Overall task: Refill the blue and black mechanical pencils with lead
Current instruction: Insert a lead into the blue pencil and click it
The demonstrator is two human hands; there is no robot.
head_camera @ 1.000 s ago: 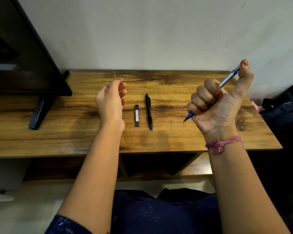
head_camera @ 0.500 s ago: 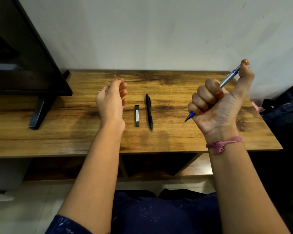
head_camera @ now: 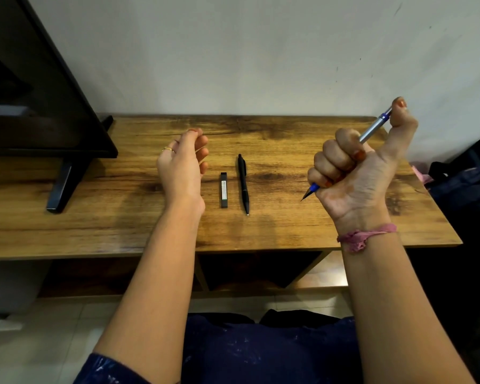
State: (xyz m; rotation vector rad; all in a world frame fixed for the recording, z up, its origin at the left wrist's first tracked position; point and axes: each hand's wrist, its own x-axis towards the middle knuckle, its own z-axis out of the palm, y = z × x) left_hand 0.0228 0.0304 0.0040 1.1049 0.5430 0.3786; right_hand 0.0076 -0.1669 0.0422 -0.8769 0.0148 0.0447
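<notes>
Change: hardly anything has moved since the earlier frames; both hands stay raised in the same places, and the right thumb remains on the pencil's top end.
Right hand (head_camera: 355,167): lifted above the right part of the table, fingers clenched around the blue mechanical pencil (head_camera: 372,131); the thumb presses on its upper end, and the tip points down and to the left below the fist.
Left hand (head_camera: 182,162): held above the table with loosely curled fingers, holding nothing; a ring sits on one finger.
Black mechanical pencil (head_camera: 243,184): lying on the wooden table (head_camera: 122,217), tip toward the person.
Lead case (head_camera: 224,189): dark and slim, lying just left of the black pencil and parallel to it, apart from the left hand.
Far left: a dark monitor (head_camera: 39,106) on its stand.
</notes>
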